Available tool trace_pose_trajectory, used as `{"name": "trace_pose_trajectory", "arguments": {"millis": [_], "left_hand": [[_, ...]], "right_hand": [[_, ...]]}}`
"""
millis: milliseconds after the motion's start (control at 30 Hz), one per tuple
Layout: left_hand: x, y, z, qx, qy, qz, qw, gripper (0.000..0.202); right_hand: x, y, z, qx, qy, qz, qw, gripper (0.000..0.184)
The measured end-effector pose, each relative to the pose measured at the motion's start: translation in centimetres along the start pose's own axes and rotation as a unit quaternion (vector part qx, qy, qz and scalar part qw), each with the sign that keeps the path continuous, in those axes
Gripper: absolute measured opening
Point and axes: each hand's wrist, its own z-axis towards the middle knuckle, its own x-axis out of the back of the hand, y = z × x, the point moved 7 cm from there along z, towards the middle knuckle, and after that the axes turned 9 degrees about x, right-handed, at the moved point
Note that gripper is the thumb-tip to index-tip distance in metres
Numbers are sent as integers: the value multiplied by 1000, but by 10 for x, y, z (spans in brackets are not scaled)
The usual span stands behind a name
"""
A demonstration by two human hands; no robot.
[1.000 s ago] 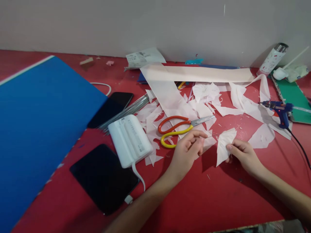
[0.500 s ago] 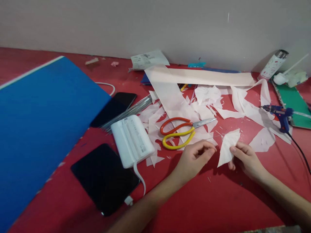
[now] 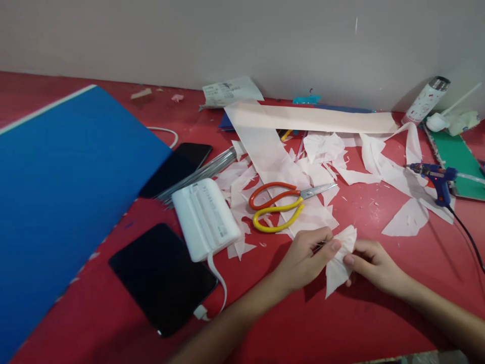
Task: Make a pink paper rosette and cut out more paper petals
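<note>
A small piece of white crepe paper (image 3: 340,263), creased and fanned out, is held between my two hands above the red table (image 3: 288,328). My left hand (image 3: 312,253) is closed, its thumb and fingers pinching the paper's left edge. Something thin, perhaps wire, shows between those fingers. From the other side my right hand (image 3: 373,263) grips the paper with thumb and fingertips, the fingers partly hidden behind it. Beyond my left hand lie scissors (image 3: 293,199) with one red and one yellow handle, blades apart, on white paper scraps (image 3: 318,215).
A glue gun (image 3: 435,177) with a black cord rests at the right, by a green board (image 3: 466,162) and a tilted bottle (image 3: 426,100). At left are a blue board (image 3: 71,187), a phone (image 3: 182,164), a white box-shaped device (image 3: 206,217), a black tablet (image 3: 162,278) and thin wires (image 3: 204,169).
My right hand has brought the crepe paper left and down, nearer to me. My left hand, apart from the paper before, now pinches its left edge.
</note>
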Motion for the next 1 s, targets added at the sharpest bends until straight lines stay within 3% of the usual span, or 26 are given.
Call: {"name": "trace_pose_trajectory", "arguments": {"millis": [367,633,1000], "left_hand": [[0,3,-2,-13,15,9,1000,29],[6,7,-6,-39,88,-10,995,20],[7,11,-7,-33,97,-19,995,14]], "right_hand": [[-3,2,-1,-2,-18,-1,1000,42],[-5,1,0,-7,-33,-3,999,42],[-5,4,0,-16,-27,2,1000,42]]}}
